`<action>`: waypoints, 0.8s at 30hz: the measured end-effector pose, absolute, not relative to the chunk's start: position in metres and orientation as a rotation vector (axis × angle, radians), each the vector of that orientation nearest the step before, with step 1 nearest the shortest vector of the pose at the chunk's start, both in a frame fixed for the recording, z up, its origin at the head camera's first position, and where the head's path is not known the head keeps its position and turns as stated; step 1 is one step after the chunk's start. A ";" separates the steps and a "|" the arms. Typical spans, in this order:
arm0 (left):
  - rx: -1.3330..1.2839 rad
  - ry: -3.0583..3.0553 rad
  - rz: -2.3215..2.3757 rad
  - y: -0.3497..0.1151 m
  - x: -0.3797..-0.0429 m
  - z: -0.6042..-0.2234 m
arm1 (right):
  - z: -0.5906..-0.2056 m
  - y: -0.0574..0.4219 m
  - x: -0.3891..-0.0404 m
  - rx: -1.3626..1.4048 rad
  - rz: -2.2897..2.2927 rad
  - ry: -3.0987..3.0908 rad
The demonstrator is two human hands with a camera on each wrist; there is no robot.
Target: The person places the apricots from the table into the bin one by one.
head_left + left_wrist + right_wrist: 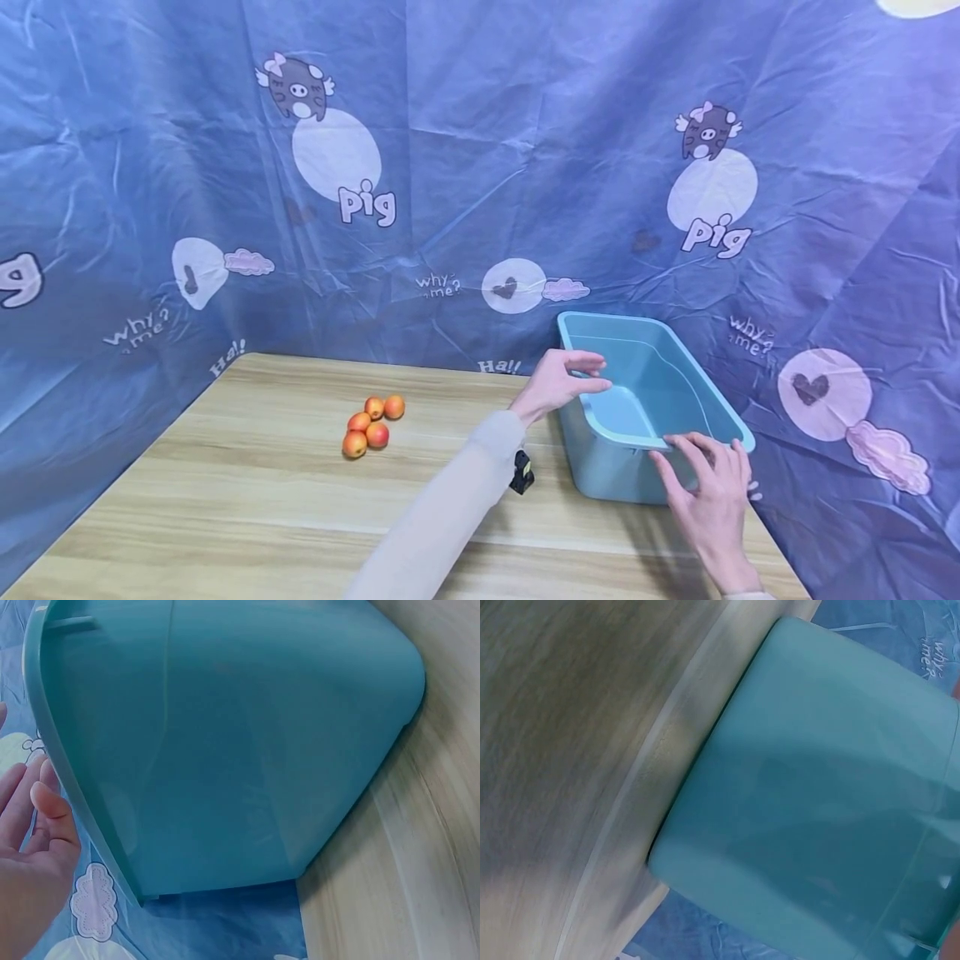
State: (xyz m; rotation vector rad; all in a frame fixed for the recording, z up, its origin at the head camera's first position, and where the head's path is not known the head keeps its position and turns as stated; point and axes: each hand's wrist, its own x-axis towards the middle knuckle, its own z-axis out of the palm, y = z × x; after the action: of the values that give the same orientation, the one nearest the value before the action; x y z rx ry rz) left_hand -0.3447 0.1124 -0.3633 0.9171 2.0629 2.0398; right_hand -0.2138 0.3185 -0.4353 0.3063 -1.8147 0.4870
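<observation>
A blue-green plastic bin stands on the right side of the wooden table, its opening facing up. My left hand hovers over the bin's left rim, fingers extended and thumb apart. The left wrist view shows that hand holding nothing, with a gap between it and the rim. At the bin's near end my right hand grips the rim, its fingers bent over the edge and the thumb on the outer side. Only slivers of its fingers enter the right wrist view, beside the bin.
Several orange-red fruits lie clustered on the table, left of the bin. A small black object is partly hidden behind my left forearm. A blue printed cloth hangs behind the table and along its sides.
</observation>
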 end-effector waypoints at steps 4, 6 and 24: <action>0.932 2.051 2.056 0.107 -0.344 -0.364 | -0.436 0.319 -0.214 0.300 0.480 -1.822; 0.936 2.060 2.060 0.104 -0.345 -0.365 | -0.436 0.319 -0.214 0.298 0.479 -1.826; 1.005 2.107 2.072 0.072 -0.347 -0.364 | -0.432 0.321 -0.209 0.302 0.452 -1.859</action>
State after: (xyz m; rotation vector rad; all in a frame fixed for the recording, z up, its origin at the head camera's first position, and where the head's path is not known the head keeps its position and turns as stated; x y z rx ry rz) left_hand -0.3475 0.0723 -0.3644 1.0054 2.1069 2.0724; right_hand -0.2087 0.3213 -0.4323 0.3025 -1.8585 0.4524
